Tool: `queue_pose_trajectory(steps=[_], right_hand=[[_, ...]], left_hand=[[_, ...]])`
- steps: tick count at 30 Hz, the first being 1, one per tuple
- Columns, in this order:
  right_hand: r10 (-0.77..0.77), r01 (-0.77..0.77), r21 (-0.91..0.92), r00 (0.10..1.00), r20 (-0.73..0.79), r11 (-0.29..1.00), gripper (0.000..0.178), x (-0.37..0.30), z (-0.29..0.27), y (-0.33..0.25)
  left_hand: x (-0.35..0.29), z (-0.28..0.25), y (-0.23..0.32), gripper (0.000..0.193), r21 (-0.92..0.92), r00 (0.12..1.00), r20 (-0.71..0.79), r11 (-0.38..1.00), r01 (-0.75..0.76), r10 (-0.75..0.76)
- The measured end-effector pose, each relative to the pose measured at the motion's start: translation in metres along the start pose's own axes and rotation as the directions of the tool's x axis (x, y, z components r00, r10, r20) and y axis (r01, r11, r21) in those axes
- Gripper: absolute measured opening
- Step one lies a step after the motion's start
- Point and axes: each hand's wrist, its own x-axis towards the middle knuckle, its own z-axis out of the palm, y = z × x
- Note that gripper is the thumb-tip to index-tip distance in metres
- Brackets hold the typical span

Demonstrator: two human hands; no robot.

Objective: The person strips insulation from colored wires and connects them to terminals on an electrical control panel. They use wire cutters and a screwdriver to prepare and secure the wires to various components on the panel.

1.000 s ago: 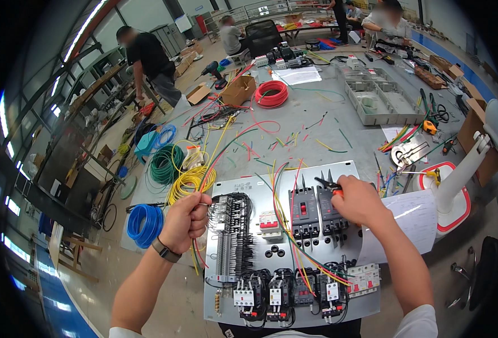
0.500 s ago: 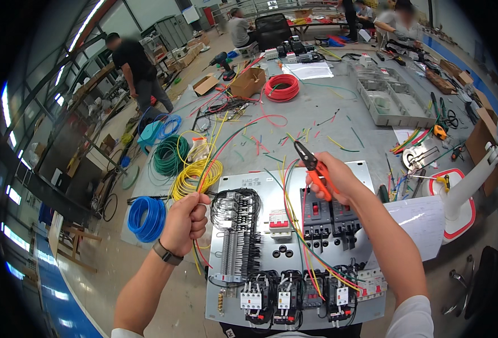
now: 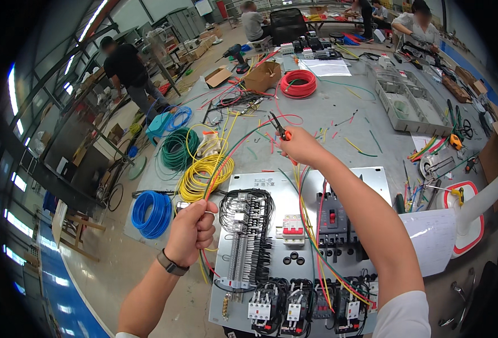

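Note:
My left hand [image 3: 191, 231] is closed around a bundle of red, green and yellow wires [image 3: 219, 170], left of the metal panel. The wire ends hang out below the fist; the upper lengths run up and to the right over the table. My right hand [image 3: 304, 147] grips a wire stripper [image 3: 278, 125] with black jaws and orange handles, beyond the panel's far edge. Its jaws point away, near the wires' far stretch; whether they touch one is unclear. Beneath my forearms lies the panel [image 3: 271, 270] with breakers, contactors, a terminal strip and another set of coloured wires [image 3: 307, 225].
Yellow [image 3: 203, 186], green [image 3: 177, 151] and blue [image 3: 148, 215] wire coils lie on the left. A red coil [image 3: 298, 83], cardboard box [image 3: 263, 76] and drill [image 3: 236, 58] are farther back. A divided grey tray [image 3: 412, 104] and papers [image 3: 429, 236] lie right. Other people are beyond.
My right hand has moved away and to the left with the wire stripper, from above the breakers to past the panel's far edge. My left hand still holds the wires. The view has shifted slightly.

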Motion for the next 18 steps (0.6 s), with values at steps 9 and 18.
queue_pose_trajectory(steps=[9,18], right_hand=[[-0.073,0.072,0.072,0.997,0.006,0.995,0.038,0.012,0.007,-0.005],[-0.031,0.038,0.168,0.999,-0.041,0.985,0.033,0.011,0.020,-0.011]], left_hand=[[0.005,0.000,-0.001,0.028,-0.023,0.999,0.033,1.000,0.009,-0.009],[0.002,0.001,-0.002,0.026,-0.013,1.000,0.015,1.000,0.001,-0.001]])
